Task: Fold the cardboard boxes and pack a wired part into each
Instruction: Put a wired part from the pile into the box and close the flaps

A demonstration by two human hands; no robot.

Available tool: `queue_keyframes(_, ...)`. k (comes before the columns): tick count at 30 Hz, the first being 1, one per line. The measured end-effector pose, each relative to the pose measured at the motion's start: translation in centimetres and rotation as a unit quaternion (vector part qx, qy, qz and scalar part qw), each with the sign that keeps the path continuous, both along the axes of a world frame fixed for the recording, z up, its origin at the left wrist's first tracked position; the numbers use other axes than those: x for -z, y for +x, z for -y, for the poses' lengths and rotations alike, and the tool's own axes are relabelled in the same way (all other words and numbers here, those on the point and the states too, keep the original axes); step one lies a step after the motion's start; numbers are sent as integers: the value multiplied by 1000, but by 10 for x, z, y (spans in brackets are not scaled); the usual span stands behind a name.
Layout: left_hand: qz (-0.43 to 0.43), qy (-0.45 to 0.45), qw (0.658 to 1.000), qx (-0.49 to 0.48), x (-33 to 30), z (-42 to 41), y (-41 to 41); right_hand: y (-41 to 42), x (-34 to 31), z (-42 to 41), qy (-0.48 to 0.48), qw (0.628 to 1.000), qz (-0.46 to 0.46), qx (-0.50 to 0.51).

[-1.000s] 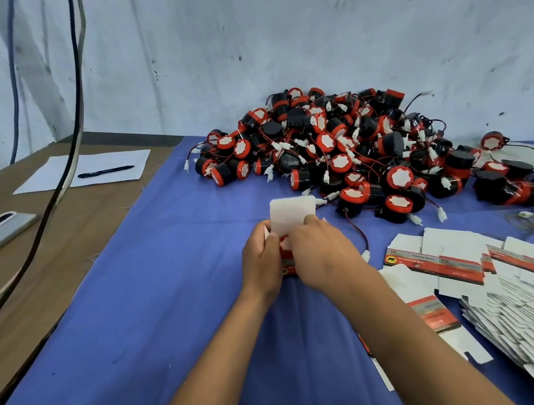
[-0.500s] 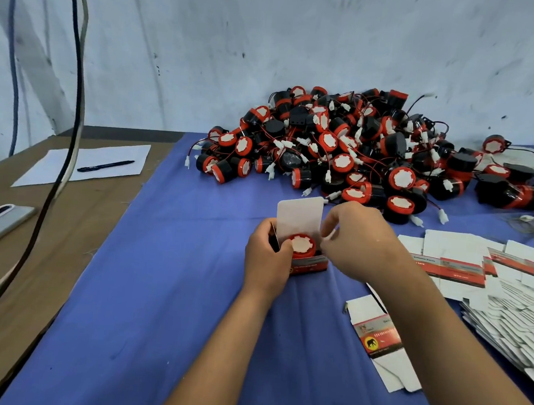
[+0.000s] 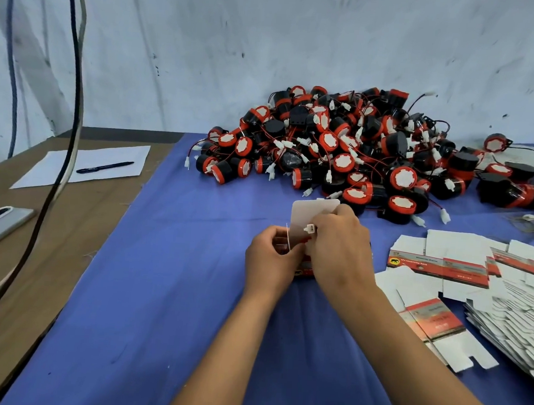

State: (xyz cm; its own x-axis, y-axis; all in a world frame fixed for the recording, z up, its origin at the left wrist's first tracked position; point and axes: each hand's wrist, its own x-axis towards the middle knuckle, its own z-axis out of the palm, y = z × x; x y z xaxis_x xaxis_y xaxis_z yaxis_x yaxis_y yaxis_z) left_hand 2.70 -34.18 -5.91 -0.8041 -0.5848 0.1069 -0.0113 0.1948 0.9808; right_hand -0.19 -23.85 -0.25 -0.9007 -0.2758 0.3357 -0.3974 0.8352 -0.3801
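Both hands met over the blue cloth (image 3: 144, 288) on the bench, near its middle. Left hand (image 3: 272, 260) curled round the left side of a small box (image 3: 305, 271), fingers wrapped on it; the box's white flap (image 3: 309, 215) stood upright behind the hands. Right hand (image 3: 340, 249) lay over the box top, fingertips pinching a white plug (image 3: 309, 228) just in front of the flap. Box mostly hidden under both hands. Pile of wired parts (image 3: 343, 144) lay beyond, apart. Flat boxes (image 3: 477, 273) stacked to the right. Pen (image 3: 105, 167) on paper (image 3: 83, 165), far left.
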Motion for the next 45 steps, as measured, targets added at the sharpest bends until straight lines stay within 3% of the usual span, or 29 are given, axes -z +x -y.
queue_keyframes(8,12,-27,1000,-10,3,1,-1,10,0,10,61,998,-11,-8)
queue_keyframes(11,3,-23,1000,-6,2,2,-1,9,3,13,41,999,-29,-21)
queue_keyframes(18,-1,-49,999,7,1,3,2,-7,6,12,91,988,82,-98)
queue_keyframes(21,6,-83,996,19,0,4,2,-2,11,17,114,985,88,-97)
queue_keyframes(25,17,-109,994,-15,1,1,4,-3,12,12,54,993,71,-72)
queue_keyframes(33,2,-24,1000,21,-1,1,5,-9,3,2,-58,992,76,-84)
queue_keyframes(39,22,33,984,172,-5,17,12,-7,-8,-1,-50,996,35,-72)
queue_keyframes(45,13,4,992,127,-3,17,11,-6,6,-11,-13,972,1,-233)
